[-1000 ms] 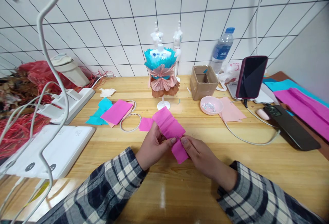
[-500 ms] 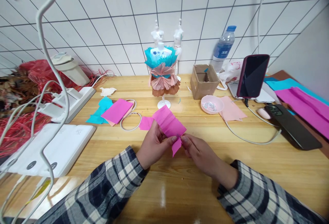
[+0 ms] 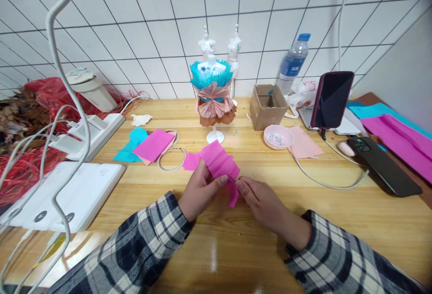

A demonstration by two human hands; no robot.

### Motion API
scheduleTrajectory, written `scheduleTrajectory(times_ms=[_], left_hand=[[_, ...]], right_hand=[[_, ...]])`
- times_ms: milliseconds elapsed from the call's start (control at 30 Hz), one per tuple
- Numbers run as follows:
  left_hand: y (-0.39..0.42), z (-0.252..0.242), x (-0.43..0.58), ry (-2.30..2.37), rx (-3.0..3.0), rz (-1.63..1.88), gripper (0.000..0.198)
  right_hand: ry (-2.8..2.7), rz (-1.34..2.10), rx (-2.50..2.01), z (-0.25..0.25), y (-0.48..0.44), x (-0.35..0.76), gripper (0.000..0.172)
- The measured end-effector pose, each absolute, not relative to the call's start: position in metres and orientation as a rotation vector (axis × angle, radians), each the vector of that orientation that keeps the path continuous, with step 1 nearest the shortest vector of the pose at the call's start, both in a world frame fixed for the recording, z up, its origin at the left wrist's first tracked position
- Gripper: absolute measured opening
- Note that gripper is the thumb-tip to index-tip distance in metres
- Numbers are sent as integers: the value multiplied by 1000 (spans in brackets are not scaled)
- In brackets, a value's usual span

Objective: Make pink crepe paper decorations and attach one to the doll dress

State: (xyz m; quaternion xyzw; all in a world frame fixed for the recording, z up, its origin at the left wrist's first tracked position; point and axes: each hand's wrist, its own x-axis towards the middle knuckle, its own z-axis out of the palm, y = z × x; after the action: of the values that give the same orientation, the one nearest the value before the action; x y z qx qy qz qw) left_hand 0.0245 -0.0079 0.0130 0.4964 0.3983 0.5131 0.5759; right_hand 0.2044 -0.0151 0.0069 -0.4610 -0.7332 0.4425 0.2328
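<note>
Pinched between my left hand's (image 3: 202, 191) thumb and fingers is a folded sheet of magenta crepe paper (image 3: 219, 161). A narrow strip (image 3: 232, 194) hangs and curls from its lower edge. My right hand (image 3: 259, 199) is closed at the sheet's lower right corner. From its fingertips a thin dark blade tip, apparently small scissors (image 3: 233, 179), meets the paper; the handles are hidden in the fingers. Just behind my left hand another magenta piece (image 3: 191, 161) lies flat. Beyond stands a small dress form (image 3: 216, 98) wearing turquoise, pink and brown ruffled paper.
To the left lie paper squares (image 3: 153, 145), a cable loop (image 3: 172, 159), a power strip (image 3: 97, 136) and a white power bank (image 3: 91, 190). On the right are a pink bowl of beads (image 3: 278, 137), a cardboard box (image 3: 268, 107), a bottle (image 3: 293, 64) and phones (image 3: 384, 167).
The magenta sheet has tilted and shifted slightly left, and its right edge looks more jagged. The hanging strip is longer and more curled. Both hands have stayed nearly in place.
</note>
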Motion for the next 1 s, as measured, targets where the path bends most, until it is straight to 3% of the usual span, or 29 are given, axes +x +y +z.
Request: scheduleTrajectory(times_ms=[400,800,1000], left_hand=[[-6,11,26,945,1135,1217,34],[-8,20,29,942,1137,1134,57],[-7,19,27,958,1154,1153,47]], right_hand=[[-1979,1285,-1167,8,-16,206,48],[-1935,1336,-1161,6,-15,208,49],[-1918,1343,-1160,5,-15,209,48]])
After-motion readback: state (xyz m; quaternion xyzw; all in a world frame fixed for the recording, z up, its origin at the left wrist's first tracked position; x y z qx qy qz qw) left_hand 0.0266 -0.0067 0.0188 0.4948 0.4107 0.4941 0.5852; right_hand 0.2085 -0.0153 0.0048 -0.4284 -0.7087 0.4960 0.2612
